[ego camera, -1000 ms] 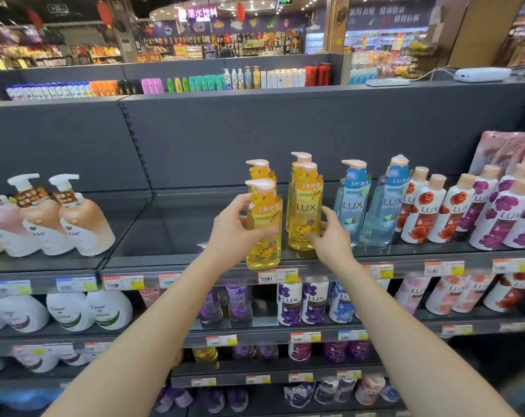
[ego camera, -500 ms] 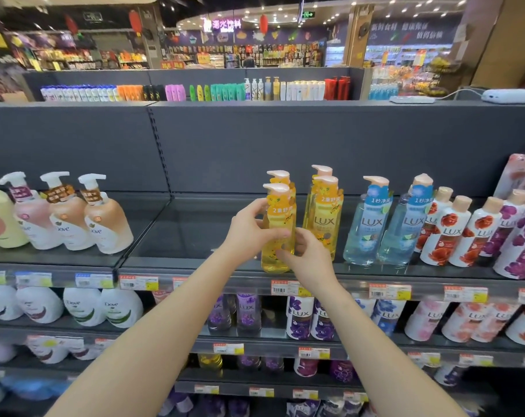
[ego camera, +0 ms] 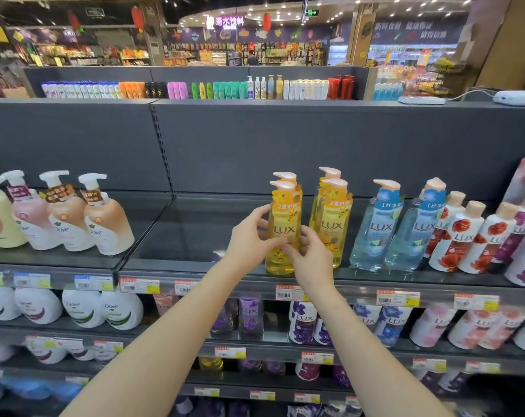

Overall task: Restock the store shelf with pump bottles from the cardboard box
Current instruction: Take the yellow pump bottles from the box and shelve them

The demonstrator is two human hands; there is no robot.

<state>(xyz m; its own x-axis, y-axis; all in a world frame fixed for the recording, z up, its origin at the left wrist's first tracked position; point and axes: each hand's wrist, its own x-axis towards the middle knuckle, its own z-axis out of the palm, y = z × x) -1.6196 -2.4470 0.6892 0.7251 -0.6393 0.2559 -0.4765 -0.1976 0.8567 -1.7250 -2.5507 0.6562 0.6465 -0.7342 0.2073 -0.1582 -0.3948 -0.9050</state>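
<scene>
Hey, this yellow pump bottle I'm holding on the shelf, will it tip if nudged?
Probably tippy: the yellow pump bottle is tall and narrow, near the shelf edge. It looks full, so likely heavy for its size. Glossy plastic may slip; left hand and right hand both grip it.

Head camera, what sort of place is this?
Most likely a supermarket toiletries aisle: a shelf edged with price tags, rows of Lux bottles around the yellow pump bottle, stocked aisles behind.
</scene>
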